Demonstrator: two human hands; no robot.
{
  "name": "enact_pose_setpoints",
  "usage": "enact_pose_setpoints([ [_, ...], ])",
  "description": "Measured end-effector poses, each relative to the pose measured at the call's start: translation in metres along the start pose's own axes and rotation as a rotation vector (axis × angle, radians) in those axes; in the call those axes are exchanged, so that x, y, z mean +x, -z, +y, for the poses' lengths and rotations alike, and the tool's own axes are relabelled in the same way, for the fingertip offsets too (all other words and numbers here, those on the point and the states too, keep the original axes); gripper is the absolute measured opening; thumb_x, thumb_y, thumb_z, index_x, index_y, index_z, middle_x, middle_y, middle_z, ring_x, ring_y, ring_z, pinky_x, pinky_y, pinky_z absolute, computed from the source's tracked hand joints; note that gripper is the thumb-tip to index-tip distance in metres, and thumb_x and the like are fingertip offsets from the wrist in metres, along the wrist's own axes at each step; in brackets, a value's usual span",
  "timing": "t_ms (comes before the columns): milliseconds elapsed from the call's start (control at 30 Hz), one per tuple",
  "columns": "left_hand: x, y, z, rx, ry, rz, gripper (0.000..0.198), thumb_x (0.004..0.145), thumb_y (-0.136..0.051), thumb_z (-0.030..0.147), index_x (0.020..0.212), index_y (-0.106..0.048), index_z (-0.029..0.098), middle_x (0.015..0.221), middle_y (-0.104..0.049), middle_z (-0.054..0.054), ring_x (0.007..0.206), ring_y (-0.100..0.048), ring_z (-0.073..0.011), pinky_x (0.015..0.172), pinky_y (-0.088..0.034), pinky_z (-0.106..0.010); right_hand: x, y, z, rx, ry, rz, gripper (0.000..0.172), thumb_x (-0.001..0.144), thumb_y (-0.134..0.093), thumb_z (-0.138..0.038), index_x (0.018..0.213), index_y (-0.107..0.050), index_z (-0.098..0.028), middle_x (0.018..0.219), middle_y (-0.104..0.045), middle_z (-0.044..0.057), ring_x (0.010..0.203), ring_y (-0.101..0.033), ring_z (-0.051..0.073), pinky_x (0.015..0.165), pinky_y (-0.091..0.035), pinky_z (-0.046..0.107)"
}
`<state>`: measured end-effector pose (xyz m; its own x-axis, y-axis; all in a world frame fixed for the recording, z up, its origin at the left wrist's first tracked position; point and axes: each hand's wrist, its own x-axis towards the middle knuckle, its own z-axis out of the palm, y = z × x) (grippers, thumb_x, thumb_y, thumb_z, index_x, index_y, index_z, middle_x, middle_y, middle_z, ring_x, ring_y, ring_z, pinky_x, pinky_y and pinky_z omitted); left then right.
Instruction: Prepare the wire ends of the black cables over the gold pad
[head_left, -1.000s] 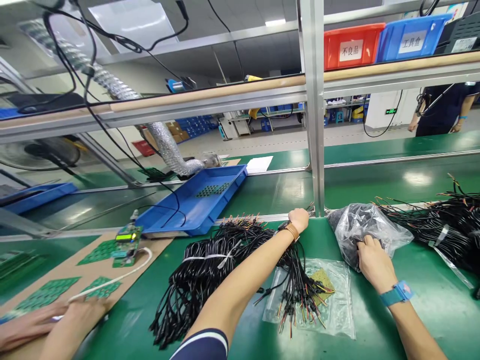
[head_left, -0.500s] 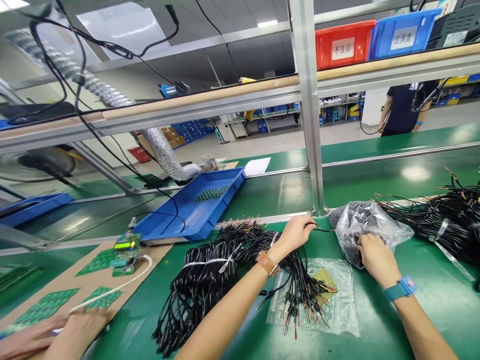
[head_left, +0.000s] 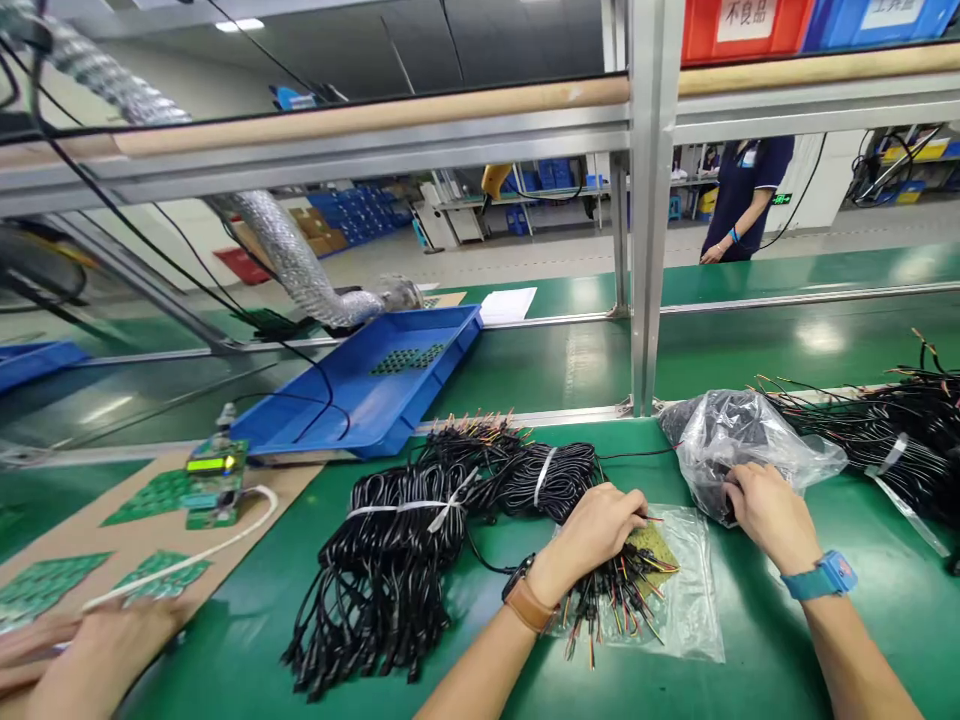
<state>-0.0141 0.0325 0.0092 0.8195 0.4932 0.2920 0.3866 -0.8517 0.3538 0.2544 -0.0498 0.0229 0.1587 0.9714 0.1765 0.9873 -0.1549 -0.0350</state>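
Note:
My left hand [head_left: 604,520], wearing a brown strap and a dark watch, is over the loose ends of a black cable bundle [head_left: 555,475]. Its fingers are pinched on a cable whose reddish wire tip [head_left: 655,519] pokes out past them. Below the hand, stripped coloured ends fan out over a flat clear bag [head_left: 694,620] and a yellowish perforated board [head_left: 660,553]. My right hand [head_left: 772,515], with a blue watch, is closed at the front of a crumpled clear plastic bag [head_left: 709,440] of dark contents; its fingertips are partly hidden. A thin black cable [head_left: 637,455] runs into that bag.
Tied black cables [head_left: 409,510] lie to the left, with more cables [head_left: 911,440] at right. A blue tray [head_left: 360,390] stands behind, beside a metal post [head_left: 645,200]. Another person's hands [head_left: 112,630] hold a white cable near green circuit boards [head_left: 161,495].
My left hand has come down toward me, from the cable stretched to the plastic bag to the bundle's wire ends. My right hand stays at the bag. The view has shifted.

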Motion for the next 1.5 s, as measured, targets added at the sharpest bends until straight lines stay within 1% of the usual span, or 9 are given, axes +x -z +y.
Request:
enact_pose_setpoints([
  [200,-0.007,-0.002,-0.004,-0.027,-0.037,-0.038,0.014,0.097,-0.062,0.02,0.085,-0.067,0.018,0.083,-0.068,-0.001,0.078,-0.063,-0.0147,0.076,-0.042,-0.028,-0.007,0.003,0.002,-0.086,0.086,-0.005,0.015,0.095,-0.054,-0.016,0.096,-0.069,-0.018,0.094,-0.071,0.011,0.087,-0.057,0.029,0.077,-0.044,0.038],
  [400,-0.008,0.007,0.004,0.021,0.018,-0.1,0.015,0.096,-0.063,0.019,0.082,-0.069,0.017,0.085,-0.063,-0.003,0.08,-0.059,-0.016,0.077,-0.043,-0.028,-0.006,0.002,0.001,-0.071,0.046,0.002,0.013,0.093,-0.051,-0.013,0.093,-0.064,-0.018,0.087,-0.071,0.01,0.085,-0.059,0.029,0.071,-0.044,0.037],
  [700,0.006,0.005,0.002,-0.065,-0.044,-0.139,0.009,0.091,-0.069,0.017,0.084,-0.064,0.016,0.081,-0.07,-0.002,0.081,-0.064,-0.0165,0.078,-0.043,-0.028,-0.002,-0.006,0.005,-0.013,0.038,0.057,0.009,0.091,-0.053,-0.016,0.092,-0.06,-0.02,0.087,-0.07,0.009,0.087,-0.061,0.03,0.07,-0.047,0.037],
  [933,0.007,0.007,0.003,-0.061,-0.043,-0.171,0.013,0.093,-0.066,0.013,0.08,-0.062,0.016,0.08,-0.067,-0.002,0.079,-0.062,-0.0164,0.075,-0.043,-0.027,0.002,0.01,0.002,0.203,0.018,0.345,0.022,0.094,-0.047,-0.023,0.11,-0.061,-0.017,0.1,-0.067,0.013,0.094,-0.065,0.03,0.084,-0.051,0.042],
  [1067,0.003,0.017,0.007,-0.022,-0.014,-0.205,0.013,0.094,-0.059,0.007,0.086,-0.059,0.016,0.088,-0.064,-0.003,0.088,-0.059,-0.018,0.077,-0.045,-0.028,-0.006,0.028,-0.013,0.428,0.062,0.522,0.021,0.1,-0.049,-0.034,0.105,-0.063,-0.02,0.093,-0.069,0.011,0.083,-0.067,0.026,0.077,-0.053,0.037],
  [1133,0.001,0.02,0.007,0.009,-0.002,-0.21,0.015,0.095,-0.053,0.004,0.088,-0.058,0.016,0.093,-0.062,-0.005,0.091,-0.057,-0.0188,0.08,-0.046,-0.029,-0.013,0.032,-0.025,0.625,0.13,0.439,0.021,0.102,-0.048,-0.036,0.107,-0.061,-0.021,0.08,-0.07,0.006,0.065,-0.066,0.02,0.065,-0.053,0.032],
  [1200,-0.001,0.021,0.008,0.031,-0.003,-0.197,0.019,0.096,-0.047,0.001,0.09,-0.058,0.016,0.096,-0.06,-0.006,0.093,-0.055,-0.0187,0.083,-0.047,-0.03,-0.018,0.03,-0.037,0.812,0.193,0.132,0.023,0.104,-0.042,-0.038,0.109,-0.058,-0.022,0.07,-0.069,0.001,0.052,-0.063,0.017,0.055,-0.051,0.028],
  [1300,-0.003,0.021,0.007,0.038,-0.032,-0.152,0.02,0.098,-0.045,0.004,0.09,-0.059,0.015,0.096,-0.059,-0.006,0.094,-0.053,-0.0186,0.084,-0.046,-0.03,-0.02,0.019,-0.05,0.883,0.132,-0.238,0.028,0.106,-0.036,-0.045,0.1,-0.053,-0.024,0.074,-0.071,0.002,0.058,-0.068,0.018,0.055,-0.053,0.028],
  [1500,-0.006,0.019,0.007,0.095,-0.07,-0.123,0.019,0.101,-0.052,0.016,0.086,-0.064,0.017,0.087,-0.059,-0.003,0.087,-0.053,-0.0181,0.082,-0.041,-0.032,-0.018,-0.003,-0.064,0.998,0.132,-0.338,0.033,0.106,-0.032,-0.049,0.092,-0.048,-0.025,0.086,-0.072,0.005,0.077,-0.071,0.021,0.07,-0.058,0.032],
])
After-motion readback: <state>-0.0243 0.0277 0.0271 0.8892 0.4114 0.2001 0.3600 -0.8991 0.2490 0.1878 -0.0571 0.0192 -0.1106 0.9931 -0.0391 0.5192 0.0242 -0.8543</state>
